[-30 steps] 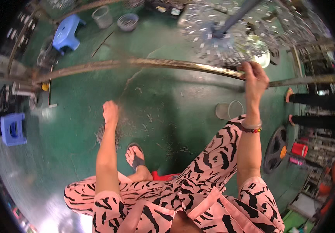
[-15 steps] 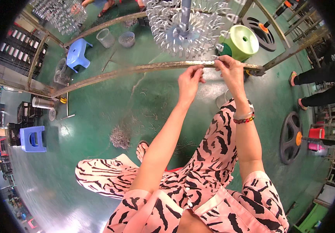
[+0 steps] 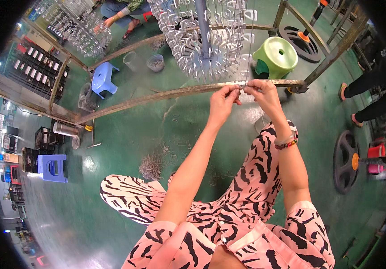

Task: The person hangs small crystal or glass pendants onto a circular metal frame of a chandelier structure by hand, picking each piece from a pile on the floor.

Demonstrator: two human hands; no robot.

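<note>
My left hand (image 3: pixel 222 105) and my right hand (image 3: pixel 265 96) meet just over the rusty bar (image 3: pixel 175 93) of a low metal frame. Thumb and fingers are pinched together on each. Whatever lies between the fingertips is small and cannot be made out. Right beyond them stands a round rack (image 3: pixel 205 33) with many small silver metal loops (image 3: pixel 182 51) hung in rows around its grey pole. A strand of these loops (image 3: pixel 245 58) hangs down at the rack's right side, its lower end close to my right fingertips.
A green stool (image 3: pixel 287 56) stands beyond the bar, right of the rack. Left of it are a blue stool (image 3: pixel 104 78) and a tub of small parts (image 3: pixel 156 63). Thin metal pieces lie heaped (image 3: pixel 150 167) on the floor. Another person's hand (image 3: pixel 108 22) is at a second rack (image 3: pixel 74 29).
The view has tilted, so the racks sit lower in it. My two hands have come together at the fingertips, and the loops on the near rack now hang differently.
</note>
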